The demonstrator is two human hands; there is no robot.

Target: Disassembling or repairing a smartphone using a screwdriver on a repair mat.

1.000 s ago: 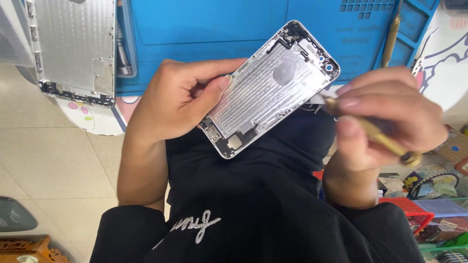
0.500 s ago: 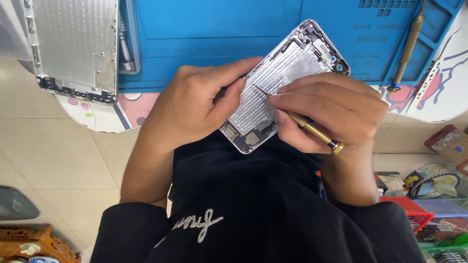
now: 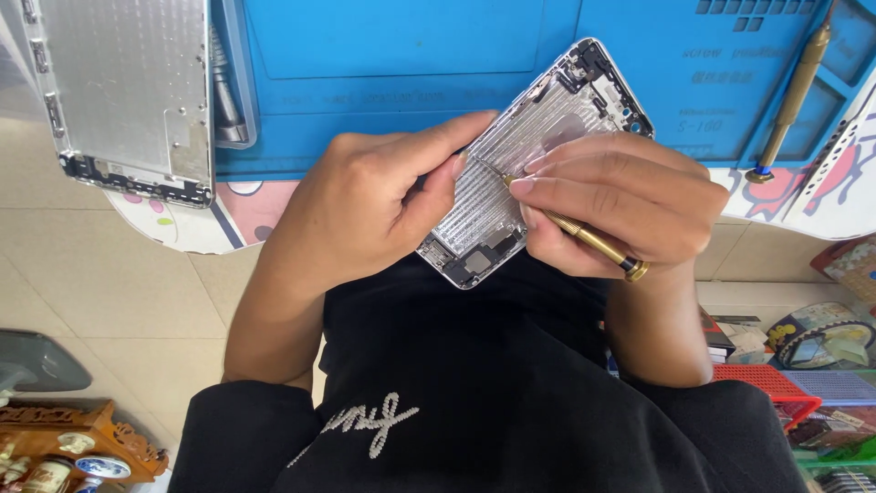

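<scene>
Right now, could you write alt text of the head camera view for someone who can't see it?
A person's left hand holds a bare silver phone housing over their lap while the right hand presses a brass-coloured screwdriver to its inside. Behind lie a blue work mat, a second silver housing and another screwdriver.

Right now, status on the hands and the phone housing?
Left hand grips silver phone housing over the lap. Right hand holds brass screwdriver, tip on housing interior. Nothing blocking.
</scene>
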